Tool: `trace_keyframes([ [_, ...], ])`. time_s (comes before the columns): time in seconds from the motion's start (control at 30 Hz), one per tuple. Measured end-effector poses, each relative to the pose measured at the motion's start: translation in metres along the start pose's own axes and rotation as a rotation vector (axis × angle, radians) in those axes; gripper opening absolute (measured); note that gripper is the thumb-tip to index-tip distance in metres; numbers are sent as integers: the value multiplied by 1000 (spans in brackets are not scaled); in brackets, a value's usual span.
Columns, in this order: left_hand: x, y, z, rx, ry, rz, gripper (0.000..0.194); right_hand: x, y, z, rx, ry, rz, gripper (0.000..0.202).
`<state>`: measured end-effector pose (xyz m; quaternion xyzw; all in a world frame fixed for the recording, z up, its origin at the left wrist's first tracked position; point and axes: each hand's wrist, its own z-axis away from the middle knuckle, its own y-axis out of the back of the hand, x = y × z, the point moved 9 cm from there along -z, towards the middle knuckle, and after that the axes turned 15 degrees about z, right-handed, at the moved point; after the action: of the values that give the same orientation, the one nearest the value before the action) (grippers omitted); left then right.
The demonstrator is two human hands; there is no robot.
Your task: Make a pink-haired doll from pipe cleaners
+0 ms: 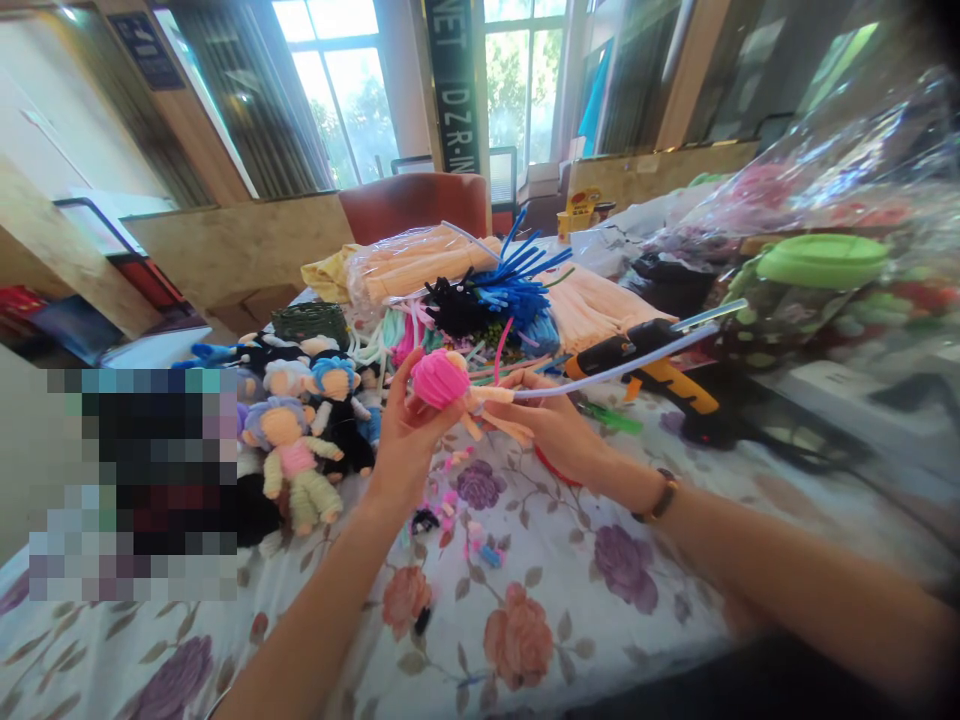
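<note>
My left hand (409, 430) is closed round the head of a small chenille doll (442, 380) with bright pink hair. The doll lies sideways, its peach limbs pointing right. At its body my right hand (555, 430) pinches a pale lavender pipe cleaner (622, 375), whose long free end sticks out to the right. Some fingertips of this hand are hidden behind the doll. Under the right palm shows a curved red edge (559, 468), too covered to name. Just beyond the hands lies a glue gun (622, 345) in black and orange, with a clear glue stick (712, 315) at its back.
Finished dolls (296, 460) crowd the left side. Bundles of blue pipe cleaners (521, 290) and peach ones (600, 300) lie behind. Pink and blue scraps (487, 553) dot the flowered tablecloth (517, 635). A green-lidded container (821, 262) and clear plastic wrap stand right.
</note>
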<state>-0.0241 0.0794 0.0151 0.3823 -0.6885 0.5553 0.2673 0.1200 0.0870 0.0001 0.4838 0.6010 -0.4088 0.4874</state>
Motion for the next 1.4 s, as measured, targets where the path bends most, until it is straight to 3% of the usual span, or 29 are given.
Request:
trace_keyframes([
  [0.13, 0, -4, 2, -6, 19, -16, 63, 0, 1, -1, -40, -33, -1, 33],
  [0.23, -1, -5, 2, -28, 12, -53, 69, 2, 1, -2, -64, -60, -35, 33],
  [0.5, 4, -5, 2, -52, -115, -180, 75, 4, -9, 0, -131, -73, -138, 32],
  [0.73, 7, 3, 2, 8, -147, -206, 73, -1, 6, 3, 78, -30, 2, 32],
  [1.1, 12, 5, 3, 43, -185, -215, 68, -6, 14, 14, 288, 75, 77, 30],
  [1.4, 12, 5, 1, 45, -197, -205, 64, -19, 14, 23, 382, 208, 282, 29],
])
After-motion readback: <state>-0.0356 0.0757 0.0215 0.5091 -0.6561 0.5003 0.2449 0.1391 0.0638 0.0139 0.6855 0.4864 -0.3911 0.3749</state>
